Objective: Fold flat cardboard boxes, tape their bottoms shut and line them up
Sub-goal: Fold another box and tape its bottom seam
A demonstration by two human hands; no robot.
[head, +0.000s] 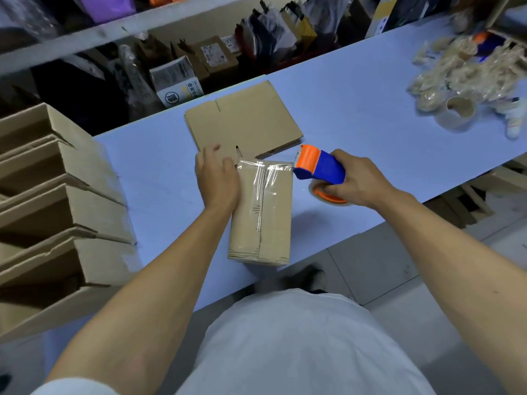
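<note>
Both forearms reach forward over the pale blue table [356, 109] from the bottom of the view. The left hand [218, 178] lies palm down with its fingers straight and slightly spread, pressing on the far left corner of the folded box [263, 212], its fingertips reaching past the box onto the flat cardboard sheet [242, 118] just beyond. The box sits directly under and to the right of that hand, its taped bottom face up, with clear tape running along the centre seam and over the far edge. The right hand [358, 181] is curled round the handle of the blue and orange tape dispenser [320, 169], wrist bent slightly inward, holding it just off the box's far right corner with the orange head pointing toward the left hand. Well to the left of the left forearm, a row of open assembled boxes [57, 212] stands side by side. Far beyond the right hand lies a heap of crumpled tape scraps [467, 72].
</note>
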